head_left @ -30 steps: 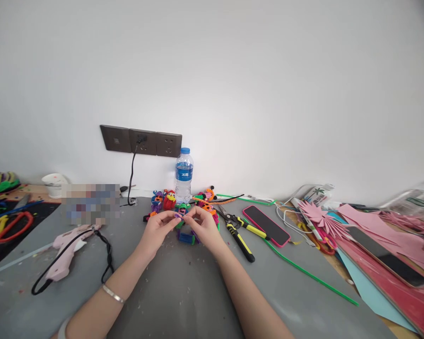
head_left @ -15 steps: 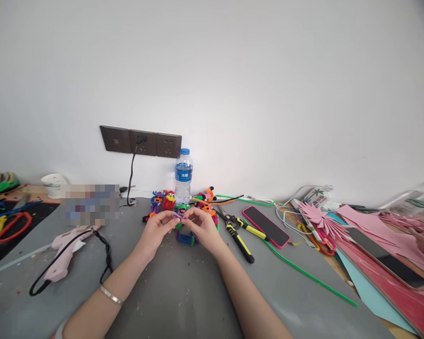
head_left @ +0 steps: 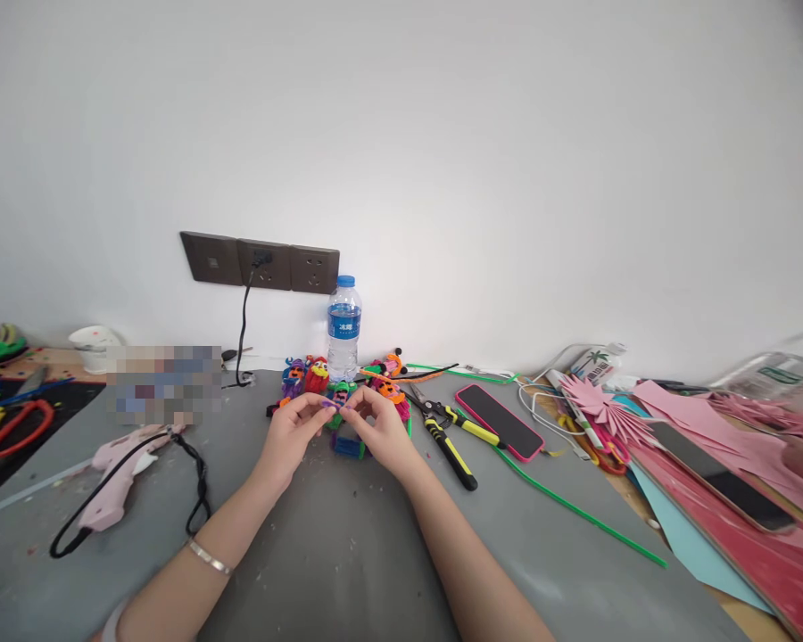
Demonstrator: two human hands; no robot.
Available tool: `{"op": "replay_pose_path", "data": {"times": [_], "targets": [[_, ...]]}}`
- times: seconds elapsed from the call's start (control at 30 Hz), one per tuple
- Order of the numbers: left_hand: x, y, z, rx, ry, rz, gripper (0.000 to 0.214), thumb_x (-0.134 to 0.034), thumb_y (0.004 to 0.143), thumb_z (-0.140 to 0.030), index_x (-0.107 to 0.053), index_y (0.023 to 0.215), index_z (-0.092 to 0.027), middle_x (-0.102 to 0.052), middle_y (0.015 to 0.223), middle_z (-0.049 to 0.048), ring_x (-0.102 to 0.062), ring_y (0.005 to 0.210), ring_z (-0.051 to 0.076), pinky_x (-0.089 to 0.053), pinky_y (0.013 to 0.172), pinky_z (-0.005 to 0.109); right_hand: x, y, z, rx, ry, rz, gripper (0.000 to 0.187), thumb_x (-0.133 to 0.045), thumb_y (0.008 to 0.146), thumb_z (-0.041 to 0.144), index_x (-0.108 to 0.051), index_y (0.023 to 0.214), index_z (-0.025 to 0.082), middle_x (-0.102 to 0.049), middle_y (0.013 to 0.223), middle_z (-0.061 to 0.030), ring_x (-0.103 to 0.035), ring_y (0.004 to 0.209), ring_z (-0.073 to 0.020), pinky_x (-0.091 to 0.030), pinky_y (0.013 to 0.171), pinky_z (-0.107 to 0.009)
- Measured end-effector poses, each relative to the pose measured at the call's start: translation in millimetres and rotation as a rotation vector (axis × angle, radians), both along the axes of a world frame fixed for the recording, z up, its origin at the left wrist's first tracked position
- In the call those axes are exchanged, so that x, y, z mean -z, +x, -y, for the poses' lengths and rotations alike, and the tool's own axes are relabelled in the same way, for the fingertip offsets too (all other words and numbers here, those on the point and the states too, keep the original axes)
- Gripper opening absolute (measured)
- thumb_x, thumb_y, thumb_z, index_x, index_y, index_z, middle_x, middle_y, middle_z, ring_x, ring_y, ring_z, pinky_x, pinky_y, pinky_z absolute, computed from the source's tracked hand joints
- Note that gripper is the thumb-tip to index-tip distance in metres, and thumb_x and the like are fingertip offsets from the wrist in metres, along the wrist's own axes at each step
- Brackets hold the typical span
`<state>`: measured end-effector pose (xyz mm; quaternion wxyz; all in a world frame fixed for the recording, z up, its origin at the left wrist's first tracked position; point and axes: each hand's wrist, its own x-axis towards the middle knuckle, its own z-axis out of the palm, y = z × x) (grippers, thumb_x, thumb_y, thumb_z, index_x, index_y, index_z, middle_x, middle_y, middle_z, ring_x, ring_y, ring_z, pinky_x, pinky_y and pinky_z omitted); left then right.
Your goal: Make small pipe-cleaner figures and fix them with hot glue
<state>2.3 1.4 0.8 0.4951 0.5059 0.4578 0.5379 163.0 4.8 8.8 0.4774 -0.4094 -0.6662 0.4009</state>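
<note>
My left hand and my right hand meet above the grey mat, fingertips pinched together on a small purple pipe-cleaner piece. Just beyond the fingers lie several small colourful pipe-cleaner figures, and a blue piece sits on the mat under my right hand. A silver bracelet circles my left wrist.
A water bottle stands at the wall under the sockets. Yellow-handled cutters, a pink-cased phone and a long green pipe cleaner lie right. A pink glue gun with black cord lies left. Pink paper and another phone lie far right.
Both hands stay pinched on the purple piece with only slight finger movement. The camera has tipped a little, shifting the scene slightly left and up.
</note>
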Motion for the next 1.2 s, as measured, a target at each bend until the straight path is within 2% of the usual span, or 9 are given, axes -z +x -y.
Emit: {"op": "replay_pose_path", "data": {"times": [0.17,0.33,0.47,0.63,0.77,0.97,1.2], "targets": [[1.0,-2.0,-1.6,0.028,0.020,-0.044,0.026,-0.075,0.068,-0.041,-0.071,0.077,-0.017,-0.066,0.065,0.0015,-0.055,0.058,0.014,-0.044,0.056,0.023,1.7,0.1,1.5,0.076,0.155,0.159,0.012,-0.053,0.087,0.028,-0.052,0.079,0.020,-0.056,0.072,-0.0001,-0.049,0.064,-0.0145,-0.037,0.060,-0.026],[-2.4,-2.9,0.6,0.059,0.125,-0.101,0.018,-0.072,0.072,-0.036,-0.071,0.077,-0.019,-0.072,0.078,0.0041,-0.065,0.071,0.019,-0.052,0.070,0.028,5.0,-3.2,2.6,0.115,0.172,0.212,0.014,-0.049,0.090,0.029,-0.050,0.079,0.021,-0.055,0.071,-0.0005,-0.051,0.064,-0.0159,-0.037,0.061,-0.027],[-4.4,-1.8,2.5,0.017,0.146,-0.092,0.017,-0.071,0.072,-0.036,-0.070,0.076,-0.019,-0.072,0.077,0.0039,-0.066,0.070,0.020,-0.054,0.071,0.030,3.0,-4.1,4.5,0.119,0.166,0.189,0.016,-0.047,0.091,0.031,-0.048,0.078,0.021,-0.053,0.071,-0.0005,-0.049,0.064,-0.0159,-0.038,0.060,-0.027],[-3.2,-0.9,1.9,0.009,0.107,-0.058,0.022,-0.075,0.068,-0.039,-0.069,0.076,-0.019,-0.072,0.077,0.0044,-0.067,0.071,0.021,-0.055,0.072,0.031,-2.6,0.9,6.1,0.117,0.279,0.307,0.014,-0.046,0.092,0.024,-0.049,0.078,0.021,-0.056,0.073,-0.0020,-0.050,0.068,-0.0175,-0.038,0.068,-0.030],[-2.2,-1.5,2.0,-0.002,0.129,-0.092,0.020,-0.074,0.068,-0.037,-0.071,0.075,-0.018,-0.073,0.077,0.0048,-0.067,0.073,0.021,-0.054,0.072,0.030,-2.1,0.8,5.7,0.140,0.266,0.354,0.015,-0.047,0.092,0.023,-0.047,0.077,0.021,-0.054,0.070,-0.0009,-0.049,0.065,-0.0173,-0.036,0.065,-0.029],[-7.0,0.0,4.0,-0.002,0.120,-0.121,0.018,-0.073,0.070,-0.036,-0.071,0.076,-0.019,-0.073,0.077,0.0045,-0.066,0.073,0.021,-0.053,0.071,0.029,3.9,-4.3,4.5,0.121,0.220,0.215,0.018,-0.044,0.093,0.028,-0.044,0.076,0.022,-0.050,0.069,-0.0001,-0.046,0.063,-0.0163,-0.035,0.061,-0.027],[1.1,0.6,1.2,-0.005,-0.001,-0.035,0.026,-0.074,0.070,-0.042,-0.070,0.078,-0.017,-0.073,0.074,0.0056,-0.067,0.070,0.021,-0.047,0.055,0.025,1.5,-3.1,7.6,0.107,0.274,0.331,0.016,-0.044,0.093,0.025,-0.047,0.079,0.021,-0.054,0.073,-0.0020,-0.046,0.068,-0.0176,-0.034,0.066,-0.030]]}}
